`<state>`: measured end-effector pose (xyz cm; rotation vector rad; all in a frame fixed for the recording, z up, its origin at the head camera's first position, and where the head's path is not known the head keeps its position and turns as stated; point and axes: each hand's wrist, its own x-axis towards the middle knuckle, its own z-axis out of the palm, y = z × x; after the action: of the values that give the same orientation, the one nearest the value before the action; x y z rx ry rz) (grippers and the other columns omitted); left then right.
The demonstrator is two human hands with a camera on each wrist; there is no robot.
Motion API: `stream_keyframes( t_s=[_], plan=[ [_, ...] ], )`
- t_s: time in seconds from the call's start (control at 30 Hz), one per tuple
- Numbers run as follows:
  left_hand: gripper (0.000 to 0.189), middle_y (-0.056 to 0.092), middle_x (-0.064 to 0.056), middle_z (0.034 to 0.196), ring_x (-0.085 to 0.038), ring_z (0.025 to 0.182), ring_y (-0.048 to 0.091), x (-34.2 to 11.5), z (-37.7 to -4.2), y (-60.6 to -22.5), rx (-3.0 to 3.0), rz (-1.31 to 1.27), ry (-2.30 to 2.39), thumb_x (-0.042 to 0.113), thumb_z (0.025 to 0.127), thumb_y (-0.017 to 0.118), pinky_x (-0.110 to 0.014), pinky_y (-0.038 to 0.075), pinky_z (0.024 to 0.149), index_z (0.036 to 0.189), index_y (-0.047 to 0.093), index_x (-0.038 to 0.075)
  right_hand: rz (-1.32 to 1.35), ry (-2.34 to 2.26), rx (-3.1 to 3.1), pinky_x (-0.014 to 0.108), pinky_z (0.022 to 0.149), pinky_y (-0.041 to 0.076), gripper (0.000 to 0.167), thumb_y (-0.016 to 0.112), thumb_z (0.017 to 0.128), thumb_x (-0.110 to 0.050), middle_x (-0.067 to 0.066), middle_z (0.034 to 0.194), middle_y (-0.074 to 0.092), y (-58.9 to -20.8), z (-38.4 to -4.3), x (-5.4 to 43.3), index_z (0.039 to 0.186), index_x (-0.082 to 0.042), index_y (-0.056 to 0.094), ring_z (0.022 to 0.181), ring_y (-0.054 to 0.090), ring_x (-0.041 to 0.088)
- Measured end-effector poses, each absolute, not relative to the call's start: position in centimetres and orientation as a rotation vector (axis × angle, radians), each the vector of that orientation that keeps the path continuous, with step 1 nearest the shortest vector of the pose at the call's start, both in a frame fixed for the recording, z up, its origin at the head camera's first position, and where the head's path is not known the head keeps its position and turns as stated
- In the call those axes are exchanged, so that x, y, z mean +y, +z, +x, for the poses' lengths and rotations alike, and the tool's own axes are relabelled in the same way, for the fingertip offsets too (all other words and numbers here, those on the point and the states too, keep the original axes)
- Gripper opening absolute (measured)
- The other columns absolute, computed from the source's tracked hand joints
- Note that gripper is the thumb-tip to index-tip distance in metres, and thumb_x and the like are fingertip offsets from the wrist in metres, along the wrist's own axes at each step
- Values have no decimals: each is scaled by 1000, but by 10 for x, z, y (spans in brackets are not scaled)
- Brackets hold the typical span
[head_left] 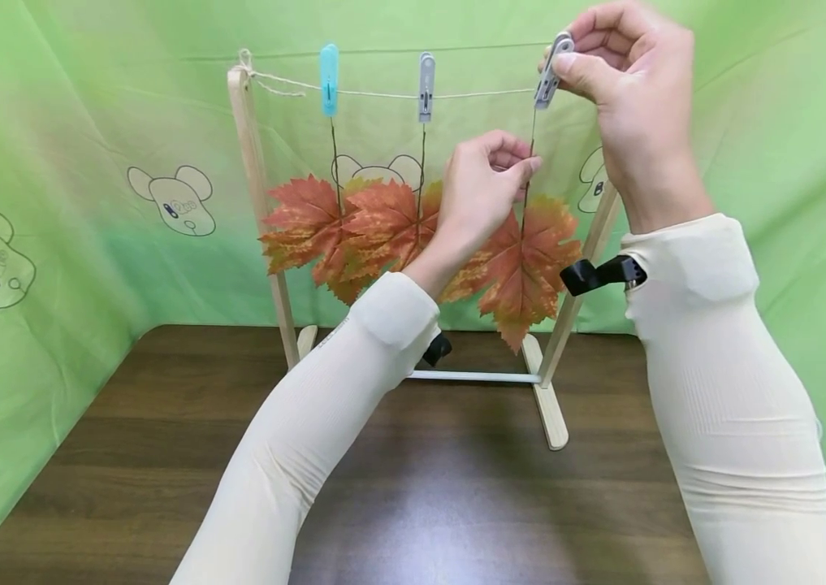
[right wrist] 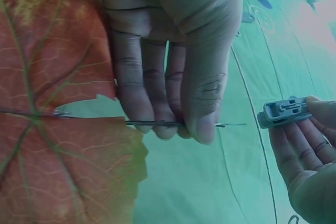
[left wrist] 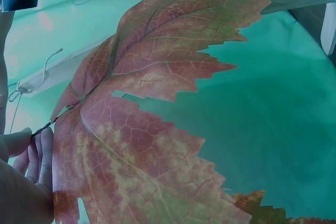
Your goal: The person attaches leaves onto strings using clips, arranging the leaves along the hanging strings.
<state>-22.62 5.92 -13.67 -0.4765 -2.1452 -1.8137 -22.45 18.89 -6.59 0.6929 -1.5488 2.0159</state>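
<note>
My right hand point(head_left: 646, 97) pinches a grey clothespin point(head_left: 555, 71) between thumb and fingers, its nose down at the string's right part. Below it, my left hand point(head_left: 489, 183) pinches the thin dark stem point(head_left: 527, 191) of an orange-red maple leaf point(head_left: 525, 264), which hangs under the fingers. In the right wrist view, the stem's bare wire tip point(right wrist: 233, 125) points at the clothespin point(right wrist: 286, 113) with a small gap between them. The left wrist view shows the leaf point(left wrist: 142, 156) spread wide beside my left fingers point(left wrist: 46, 156).
A string point(head_left: 369, 94) runs from a wooden post point(head_left: 244, 122). On it, a blue clothespin point(head_left: 328, 81) and another grey clothespin point(head_left: 425, 88) each hold a maple leaf by its stem. The stand's wooden foot point(head_left: 547, 406) and white crossbar point(head_left: 474, 376) sit on the brown table point(head_left: 413, 487).
</note>
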Motion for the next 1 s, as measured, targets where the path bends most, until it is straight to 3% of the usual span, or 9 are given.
stream_keyframes(
  t_s=[0.53, 0.8, 1.0],
  plan=[
    [8, 77, -11, 96, -11, 70, 69, 61, -229, -134, -2133, -462, -1824, 12, 98, 75, -16, 58, 66, 102, 75, 6, 547, 2062, -1649, 24, 75, 63, 11, 75, 86, 14, 10, 87, 70, -49, -229, 187, 93, 6, 70, 80, 69, 20],
    [7, 77, -7, 94, -10, 69, 68, 60, -230, -132, -2129, -442, -1792, 13, 98, 75, -15, 57, 67, 102, 75, 8, 510, 2102, -1726, 22, 73, 63, 15, 74, 86, 17, 9, 85, 67, -42, -231, 186, 93, 4, 70, 81, 66, 18],
    [7, 76, -4, 91, -9, 68, 67, 61, -231, -130, -2131, -441, -1752, 15, 98, 75, -16, 55, 66, 102, 76, 9, 483, 2100, -1791, 23, 70, 64, 14, 75, 86, 16, 9, 83, 66, -40, -232, 187, 92, 4, 70, 77, 72, 20]
  ],
)
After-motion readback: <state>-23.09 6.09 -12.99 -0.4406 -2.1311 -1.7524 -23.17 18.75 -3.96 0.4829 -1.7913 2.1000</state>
